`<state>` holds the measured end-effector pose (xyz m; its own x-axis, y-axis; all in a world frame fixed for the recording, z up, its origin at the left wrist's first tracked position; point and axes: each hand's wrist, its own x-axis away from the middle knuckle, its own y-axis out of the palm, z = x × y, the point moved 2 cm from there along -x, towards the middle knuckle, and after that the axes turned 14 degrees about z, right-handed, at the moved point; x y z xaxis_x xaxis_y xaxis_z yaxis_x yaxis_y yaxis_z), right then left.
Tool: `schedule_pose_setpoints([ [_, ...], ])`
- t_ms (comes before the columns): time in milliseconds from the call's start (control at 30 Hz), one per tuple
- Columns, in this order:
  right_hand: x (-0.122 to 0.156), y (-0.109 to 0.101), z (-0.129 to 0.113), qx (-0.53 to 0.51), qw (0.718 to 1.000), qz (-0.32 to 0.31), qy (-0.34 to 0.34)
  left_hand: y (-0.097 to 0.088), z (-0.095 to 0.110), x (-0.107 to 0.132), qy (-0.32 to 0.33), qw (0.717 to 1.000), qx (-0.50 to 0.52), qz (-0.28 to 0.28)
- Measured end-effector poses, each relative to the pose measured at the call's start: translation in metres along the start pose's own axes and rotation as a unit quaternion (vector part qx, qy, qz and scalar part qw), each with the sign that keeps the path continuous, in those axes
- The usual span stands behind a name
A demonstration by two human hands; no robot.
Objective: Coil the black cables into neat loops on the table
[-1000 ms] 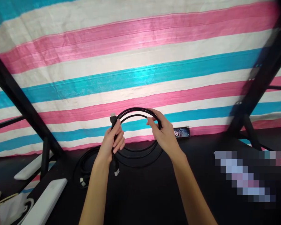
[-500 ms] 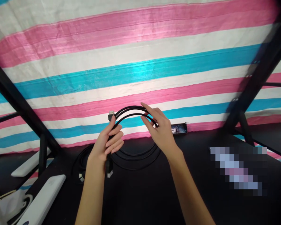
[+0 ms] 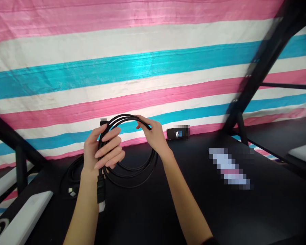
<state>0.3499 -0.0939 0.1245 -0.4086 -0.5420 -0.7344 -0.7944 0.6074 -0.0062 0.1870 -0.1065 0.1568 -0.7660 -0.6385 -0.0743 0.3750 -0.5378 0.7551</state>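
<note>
My left hand (image 3: 91, 157) holds one side of a coiled black HDMI cable (image 3: 123, 116), the thumb pressed near a plug and the fingers partly curled around the strands. That upper plug (image 3: 103, 121) points up above the thumb. The other plug (image 3: 101, 190), with a pale tip, hangs down below the palm by the wrist. My right hand (image 3: 155, 136) grips the coil's upper right side between thumb and fingers; some of its fingertips are hidden behind the strands. The loops hang in a ring between both hands, above the black table (image 3: 142, 214).
A second coiled black cable (image 3: 70, 172) lies behind my left forearm. White flat bars (image 3: 25, 217) are at the left. A phone (image 3: 177, 133) leans at the back, and a blurred-out flat item (image 3: 229, 168) lies right. Black frame posts (image 3: 255, 81) flank a striped sheet (image 3: 142, 64).
The view has turned right, so the scene sits further left. My left fingers have straightened somewhat, with more strands now against that palm. My right hand still holds the coil, slightly closer to the left.
</note>
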Motion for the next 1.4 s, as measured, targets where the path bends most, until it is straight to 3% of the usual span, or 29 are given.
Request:
schedule_pose_setpoints([
  [133,0.0,0.003,0.007,-0.024,0.998,0.028,0.053,-0.001,-0.012,0.0,0.025,0.998,0.03,-0.054],
  [300,-0.003,-0.004,0.003,-0.078,0.985,0.076,0.135,0.0,-0.017,0.002,0.006,0.992,0.002,-0.13],
  [400,-0.004,-0.012,-0.001,-0.134,0.965,0.085,0.211,0.0,-0.015,0.0,-0.015,0.995,-0.03,-0.095],
  [500,-0.006,-0.021,-0.007,-0.159,0.955,0.085,0.237,-0.005,-0.008,-0.004,-0.01,0.998,-0.054,-0.006],
  [667,-0.005,-0.028,-0.026,-0.08,0.981,0.03,0.176,-0.021,0.004,-0.011,0.01,0.988,-0.088,0.125],
  [900,0.002,-0.021,-0.046,0.021,0.999,0.027,0.041,-0.022,0.012,-0.005,0.055,0.97,-0.132,0.196],
  [1200,0.001,-0.024,-0.047,0.061,0.996,0.06,-0.026,-0.019,0.013,-0.005,0.085,0.972,-0.127,0.177],
  [1400,0.001,-0.022,-0.045,0.021,0.998,0.06,-0.002,-0.023,0.014,-0.007,0.111,0.972,-0.101,0.179],
])
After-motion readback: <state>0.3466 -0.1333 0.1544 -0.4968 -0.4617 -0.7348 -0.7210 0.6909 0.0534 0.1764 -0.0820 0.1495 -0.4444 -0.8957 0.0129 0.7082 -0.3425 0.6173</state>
